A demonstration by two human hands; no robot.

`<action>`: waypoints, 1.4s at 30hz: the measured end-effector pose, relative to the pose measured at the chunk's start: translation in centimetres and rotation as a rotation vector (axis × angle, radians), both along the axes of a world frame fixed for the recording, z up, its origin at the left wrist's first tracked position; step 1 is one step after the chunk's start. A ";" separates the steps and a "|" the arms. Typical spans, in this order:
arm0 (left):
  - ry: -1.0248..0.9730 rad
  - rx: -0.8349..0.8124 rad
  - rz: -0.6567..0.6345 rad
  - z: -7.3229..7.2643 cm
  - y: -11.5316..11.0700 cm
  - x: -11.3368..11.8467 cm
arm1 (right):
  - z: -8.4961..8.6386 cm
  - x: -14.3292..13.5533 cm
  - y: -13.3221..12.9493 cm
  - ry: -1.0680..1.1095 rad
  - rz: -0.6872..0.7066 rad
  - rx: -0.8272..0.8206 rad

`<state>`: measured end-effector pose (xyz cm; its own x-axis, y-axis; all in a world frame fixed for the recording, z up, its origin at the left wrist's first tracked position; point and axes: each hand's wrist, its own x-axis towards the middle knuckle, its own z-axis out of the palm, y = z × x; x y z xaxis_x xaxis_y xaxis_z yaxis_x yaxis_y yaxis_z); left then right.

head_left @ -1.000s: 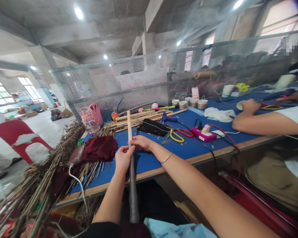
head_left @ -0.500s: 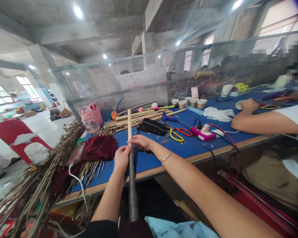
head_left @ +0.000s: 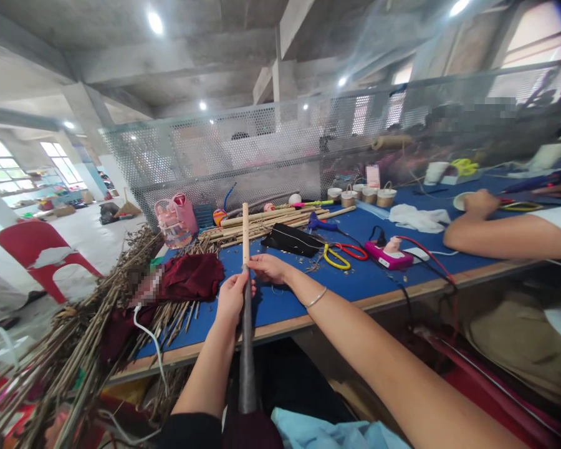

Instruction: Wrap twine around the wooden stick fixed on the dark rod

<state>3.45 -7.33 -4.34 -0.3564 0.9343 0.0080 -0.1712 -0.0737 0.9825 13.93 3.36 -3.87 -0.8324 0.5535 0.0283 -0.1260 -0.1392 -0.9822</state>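
Beyond the left hand (head_left: 230,298) and the right hand (head_left: 270,269), saw a broad metal screen (head_left: 206,163), thin, grey and pierced all over with small round holes. Beneath the hands and stretching away past them, saw a table (head_left: 280,312), flat and blue on top, edged in bare wood. Left of the hands, noted a sprawling heap of dried stalks (head_left: 81,337), thin, brown and rough. Past the fingertips, saw a loose pile of rods (head_left: 273,218), straight, pale and wooden. Nearer, to the left of the left hand, found a crumpled maroon cloth (head_left: 194,277), soft and bunched in folds.

Between the hands, saw the stick (head_left: 245,237), long, narrow and straight: bare pale wood beyond the fingers, then a dark grey length (head_left: 247,355), smooth and faintly shiny, down toward the body. Could not tell coating from sleeve there.

Gripped the stick where pale met grey, with thumb and curled fingers of the left hand; pinched it slightly farther up between the fingertips of the right, close beside. On the right wrist, noted a thin, silvery, rounded bangle (head_left: 316,297).
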 end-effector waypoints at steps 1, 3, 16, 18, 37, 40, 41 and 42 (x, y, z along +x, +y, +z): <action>-0.008 -0.006 -0.014 0.1 0.0 0.0 | 0.0 0.0 0.0 0.001 0.002 0.000; -0.007 -0.011 -0.030 0.1 -0.1 0.0 | 0.1 0.1 0.0 0.004 -0.006 0.001; 0.022 -0.007 -0.051 0.0 0.0 -0.2 | 0.2 0.1 -0.1 0.006 0.016 -0.001; 0.043 0.003 -0.033 -0.1 0.0 -0.1 | 0.1 0.1 0.1 0.000 0.007 0.004; 0.071 0.045 0.041 -0.5 0.2 -0.1 | 0.1 0.1 -0.1 0.012 -0.009 0.018; 0.057 0.026 0.028 -0.5 0.1 -0.3 | 0.2 0.1 -0.2 -0.001 -0.012 0.004; 0.051 0.021 0.014 -0.4 0.1 -0.3 | 0.3 0.1 -0.2 0.000 -0.010 -0.003; 0.047 0.020 0.000 -0.4 0.1 -0.3 | 0.3 0.1 -0.2 0.004 -0.007 -0.010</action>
<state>3.16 -7.25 -4.74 -0.3548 0.9340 0.0430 -0.1254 -0.0931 0.9877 14.01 3.14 -3.62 -0.8284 0.5595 0.0258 -0.1307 -0.1483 -0.9803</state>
